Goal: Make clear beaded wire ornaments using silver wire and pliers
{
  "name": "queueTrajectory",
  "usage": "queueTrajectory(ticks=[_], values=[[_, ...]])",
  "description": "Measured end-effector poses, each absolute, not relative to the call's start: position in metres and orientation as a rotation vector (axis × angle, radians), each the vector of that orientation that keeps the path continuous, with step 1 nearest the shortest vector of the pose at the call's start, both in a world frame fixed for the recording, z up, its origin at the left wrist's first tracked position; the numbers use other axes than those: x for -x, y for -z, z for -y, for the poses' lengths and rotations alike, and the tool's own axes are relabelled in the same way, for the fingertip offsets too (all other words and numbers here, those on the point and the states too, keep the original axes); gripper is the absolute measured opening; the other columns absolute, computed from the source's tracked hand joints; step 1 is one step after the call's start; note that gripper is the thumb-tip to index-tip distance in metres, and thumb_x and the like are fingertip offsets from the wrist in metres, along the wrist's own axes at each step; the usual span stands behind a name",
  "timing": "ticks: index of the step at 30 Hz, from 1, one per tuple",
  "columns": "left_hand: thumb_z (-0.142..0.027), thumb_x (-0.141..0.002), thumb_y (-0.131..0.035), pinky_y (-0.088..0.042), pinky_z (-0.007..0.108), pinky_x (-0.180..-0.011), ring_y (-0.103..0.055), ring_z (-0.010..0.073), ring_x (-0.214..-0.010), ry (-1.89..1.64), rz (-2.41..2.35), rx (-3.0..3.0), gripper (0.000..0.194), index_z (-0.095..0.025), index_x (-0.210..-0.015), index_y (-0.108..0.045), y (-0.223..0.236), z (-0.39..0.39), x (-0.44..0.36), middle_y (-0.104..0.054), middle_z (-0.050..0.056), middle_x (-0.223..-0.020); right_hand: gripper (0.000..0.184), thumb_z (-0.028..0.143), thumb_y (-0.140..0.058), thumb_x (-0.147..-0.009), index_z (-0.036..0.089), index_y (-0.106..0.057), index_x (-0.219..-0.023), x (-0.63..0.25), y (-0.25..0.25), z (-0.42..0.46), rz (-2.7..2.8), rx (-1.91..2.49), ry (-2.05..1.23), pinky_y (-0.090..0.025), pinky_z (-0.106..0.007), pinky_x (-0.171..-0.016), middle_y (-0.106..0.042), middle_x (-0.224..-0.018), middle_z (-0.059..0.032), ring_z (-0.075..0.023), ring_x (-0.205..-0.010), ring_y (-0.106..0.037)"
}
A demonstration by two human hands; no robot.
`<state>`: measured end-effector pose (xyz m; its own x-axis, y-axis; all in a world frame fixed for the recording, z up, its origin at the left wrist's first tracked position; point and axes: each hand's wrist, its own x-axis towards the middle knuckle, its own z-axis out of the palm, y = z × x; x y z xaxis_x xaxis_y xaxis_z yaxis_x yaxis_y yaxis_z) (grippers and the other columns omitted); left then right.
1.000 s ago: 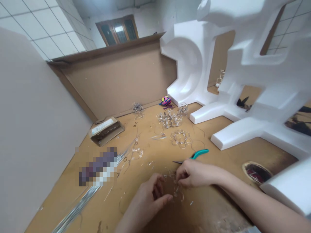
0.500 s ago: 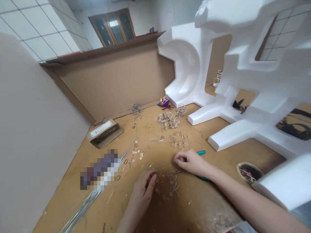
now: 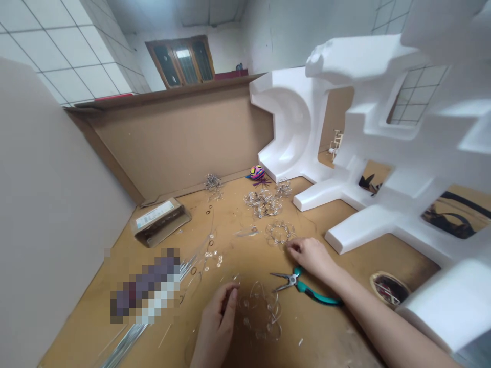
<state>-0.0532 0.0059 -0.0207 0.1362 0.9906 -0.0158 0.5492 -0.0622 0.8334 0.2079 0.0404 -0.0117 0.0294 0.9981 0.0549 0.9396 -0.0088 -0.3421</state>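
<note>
My left hand (image 3: 218, 319) is at the lower middle, thumb and fingers pressed together beside the left edge of a looped wire ring with clear beads (image 3: 263, 335). What the fingertips hold, if anything, is too small to make out. My right hand (image 3: 314, 259) has its fingers curled close to the lower right edge of a second beaded wire ring (image 3: 280, 232). Its grasp is hidden. Beneath that hand and forearm lie green-handled pliers (image 3: 293, 280), jaws apart and pointing left; part of one handle is covered.
Wire shapes (image 3: 264, 203) lie farther back, near a colourful patterned object (image 3: 257, 173). Leftward are clear beads (image 3: 219, 259), a bundle of straight wires (image 3: 128, 340), a blurred-out item (image 3: 148, 286) and an open small box (image 3: 163, 225). White foam (image 3: 345, 235) borders the right; a round opening (image 3: 389, 290) sits nearby.
The view has tilted up, so things sit lower in it. My right hand has shifted right relative to the pliers, uncovering their jaws and pivot. My left hand stays beside the near ring.
</note>
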Motion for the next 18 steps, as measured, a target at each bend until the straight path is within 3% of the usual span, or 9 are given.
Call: queueTrajectory(ticks=[4, 9, 13, 16, 18], values=[[-0.044, -0.083, -0.044, -0.045, 0.031, -0.078, -0.059, 0.0221, -0.087, -0.863, -1.473, -1.674, 0.03, -0.02, -0.092, -0.06, 0.026, -0.006, 0.055, -0.066, 0.004, -0.09, 0.025, 0.018, -0.043, -0.079, 0.019, -0.068, -0.077, -0.206, 0.001, -0.046, 2.075, 2.094, -0.182, -0.038, -0.026, -0.06, -0.069, -0.077, -0.0087, -0.0209, -0.073, -0.063], [-0.046, -0.081, -0.045, -0.043, 0.025, -0.061, -0.054, 0.0169, -0.064, -1.018, -1.535, -1.587, 0.031, -0.02, -0.092, -0.058, 0.026, -0.008, 0.058, -0.058, 0.0, -0.067, 0.025, 0.018, -0.042, -0.079, 0.015, -0.067, -0.078, -0.187, -0.012, -0.061, 2.211, 2.109, -0.081, -0.041, -0.03, -0.062, -0.068, -0.08, -0.0133, -0.0253, -0.077, -0.064], [-0.049, -0.08, -0.046, -0.04, 0.024, -0.055, -0.05, 0.0153, -0.058, -1.187, -1.526, -1.483, 0.033, -0.02, -0.092, -0.054, 0.024, -0.011, 0.061, -0.049, -0.003, -0.059, 0.024, 0.017, -0.043, -0.082, 0.014, -0.066, -0.083, -0.163, -0.014, -0.086, 2.361, 2.035, -0.057, -0.044, -0.033, -0.068, -0.067, -0.085, -0.0141, -0.0257, -0.083, -0.062], [-0.048, -0.081, -0.046, -0.04, 0.023, -0.056, -0.049, 0.0147, -0.059, -1.183, -1.488, -1.462, 0.031, -0.02, -0.092, -0.053, 0.029, -0.013, 0.063, -0.049, -0.003, -0.06, 0.02, 0.021, -0.046, -0.087, 0.012, -0.063, -0.093, -0.144, -0.013, -0.107, 2.474, 1.993, -0.076, -0.046, -0.034, -0.075, -0.064, -0.093, -0.0133, -0.0228, -0.089, -0.06], [-0.048, -0.08, -0.048, -0.04, 0.024, -0.057, -0.05, 0.0152, -0.061, -1.166, -1.494, -1.467, 0.032, -0.02, -0.093, -0.052, 0.033, -0.016, 0.065, -0.051, -0.002, -0.063, 0.029, 0.031, -0.051, -0.087, 0.013, -0.054, -0.11, -0.13, -0.012, -0.12, 2.542, 1.981, -0.1, -0.048, -0.038, -0.079, -0.057, -0.109, -0.0091, -0.0186, -0.093, -0.057]])
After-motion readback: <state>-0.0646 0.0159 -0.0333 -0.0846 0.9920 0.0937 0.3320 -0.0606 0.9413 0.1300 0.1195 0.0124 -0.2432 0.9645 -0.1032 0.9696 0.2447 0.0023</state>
